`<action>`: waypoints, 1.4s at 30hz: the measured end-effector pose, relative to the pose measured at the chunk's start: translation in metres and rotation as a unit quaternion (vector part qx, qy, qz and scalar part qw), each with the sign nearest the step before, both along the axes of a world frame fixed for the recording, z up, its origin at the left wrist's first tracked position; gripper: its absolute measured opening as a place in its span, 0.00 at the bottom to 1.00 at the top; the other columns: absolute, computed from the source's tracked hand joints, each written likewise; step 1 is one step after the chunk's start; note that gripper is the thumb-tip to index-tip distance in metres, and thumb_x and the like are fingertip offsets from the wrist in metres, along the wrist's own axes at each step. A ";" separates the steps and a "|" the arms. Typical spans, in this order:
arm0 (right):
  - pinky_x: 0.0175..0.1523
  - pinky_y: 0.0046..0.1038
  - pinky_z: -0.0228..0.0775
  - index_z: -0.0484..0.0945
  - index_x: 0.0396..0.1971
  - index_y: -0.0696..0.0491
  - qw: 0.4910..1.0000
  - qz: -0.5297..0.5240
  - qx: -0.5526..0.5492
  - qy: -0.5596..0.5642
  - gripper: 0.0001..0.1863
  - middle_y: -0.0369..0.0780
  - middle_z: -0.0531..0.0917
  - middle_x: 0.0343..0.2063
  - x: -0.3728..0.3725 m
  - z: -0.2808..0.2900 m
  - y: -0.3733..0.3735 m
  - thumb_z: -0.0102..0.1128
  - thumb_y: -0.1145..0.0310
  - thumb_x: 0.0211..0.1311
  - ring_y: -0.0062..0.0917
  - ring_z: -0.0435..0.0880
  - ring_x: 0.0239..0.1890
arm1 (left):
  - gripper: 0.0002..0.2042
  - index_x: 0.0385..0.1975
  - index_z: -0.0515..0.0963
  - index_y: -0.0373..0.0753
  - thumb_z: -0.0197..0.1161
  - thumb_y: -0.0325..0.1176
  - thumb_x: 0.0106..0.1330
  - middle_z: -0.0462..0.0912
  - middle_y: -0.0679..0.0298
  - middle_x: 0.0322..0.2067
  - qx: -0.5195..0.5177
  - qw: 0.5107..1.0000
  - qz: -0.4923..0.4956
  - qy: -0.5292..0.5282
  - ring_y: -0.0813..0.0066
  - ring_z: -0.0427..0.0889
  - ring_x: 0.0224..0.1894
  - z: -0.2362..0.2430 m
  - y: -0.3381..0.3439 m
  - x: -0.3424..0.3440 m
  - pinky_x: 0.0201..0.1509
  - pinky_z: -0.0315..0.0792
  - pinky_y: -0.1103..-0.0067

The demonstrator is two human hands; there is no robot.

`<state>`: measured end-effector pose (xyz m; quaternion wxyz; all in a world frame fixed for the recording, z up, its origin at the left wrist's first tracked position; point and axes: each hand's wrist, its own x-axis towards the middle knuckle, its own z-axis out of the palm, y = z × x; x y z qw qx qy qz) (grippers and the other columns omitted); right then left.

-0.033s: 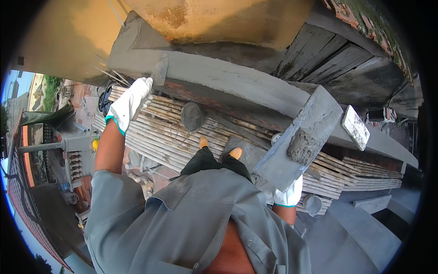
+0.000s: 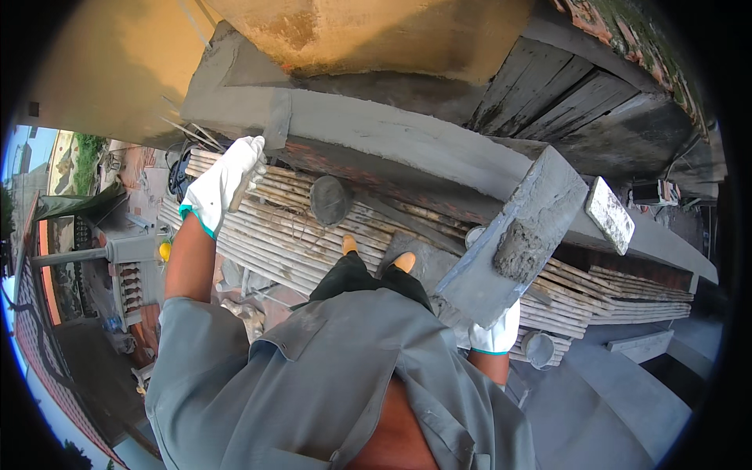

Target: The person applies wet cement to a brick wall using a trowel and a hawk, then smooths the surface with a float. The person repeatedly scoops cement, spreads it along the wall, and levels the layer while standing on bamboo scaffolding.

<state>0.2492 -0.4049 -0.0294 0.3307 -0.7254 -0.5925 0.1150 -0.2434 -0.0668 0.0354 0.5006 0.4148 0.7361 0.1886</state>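
My left hand (image 2: 229, 184), in a white work glove with a green cuff, is closed round the handle of a plastering trowel. The trowel's grey blade (image 2: 277, 119) lies against the left part of a long ledge of grey plaster (image 2: 392, 125). At the right, my gloved right hand (image 2: 499, 333) is under a flat mortar board (image 2: 479, 283), and the board hides most of its fingers. A lump of wet mortar (image 2: 521, 251) rests on the board, which is tilted beside the ledge.
I stand on bamboo poles (image 2: 266, 227) laid side by side. A bucket (image 2: 330, 200) is ahead of my feet, and another bucket (image 2: 538, 348) is at the right. A speckled white float (image 2: 610, 215) lies on the ledge. Thin rods (image 2: 200, 135) stick out near my left hand.
The trowel blade and my left hand have shifted very slightly along the ledge. The mortar board has hardly moved.
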 end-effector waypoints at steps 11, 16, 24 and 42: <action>0.66 0.34 0.76 0.66 0.71 0.59 0.991 -0.021 -0.046 0.126 0.25 0.47 0.81 0.62 0.010 -0.022 0.003 0.54 0.70 0.80 0.34 0.82 0.61 | 0.24 0.53 0.78 0.40 0.51 0.57 0.82 0.80 0.64 0.30 -0.043 0.944 -0.327 -0.029 0.77 0.77 0.28 0.019 -0.031 0.230 0.30 0.73 0.77; 0.66 0.37 0.73 0.70 0.68 0.61 0.976 -0.017 -0.061 0.208 0.24 0.48 0.81 0.61 0.002 0.004 0.018 0.58 0.70 0.77 0.38 0.81 0.61 | 0.23 0.68 0.76 0.40 0.59 0.46 0.79 0.84 0.62 0.58 0.450 0.713 -0.518 0.146 0.64 0.87 0.48 -0.015 -0.053 0.209 0.58 0.80 0.71; 0.65 0.37 0.72 0.72 0.66 0.62 0.969 -0.008 -0.047 0.242 0.23 0.49 0.82 0.58 -0.021 0.023 0.044 0.58 0.67 0.77 0.39 0.80 0.59 | 0.15 0.53 0.81 0.37 0.52 0.38 0.81 0.87 0.49 0.49 0.503 0.599 -0.510 0.358 0.51 0.86 0.54 -0.046 -0.014 0.069 0.60 0.78 0.65; 0.66 0.35 0.73 0.69 0.68 0.60 0.964 0.015 -0.095 0.249 0.24 0.47 0.81 0.60 -0.186 0.003 0.111 0.56 0.67 0.79 0.34 0.80 0.59 | 0.07 0.43 0.82 0.46 0.59 0.32 0.68 0.85 0.66 0.39 0.274 0.281 -0.502 0.770 0.70 0.84 0.45 -0.056 0.113 -0.298 0.53 0.77 0.76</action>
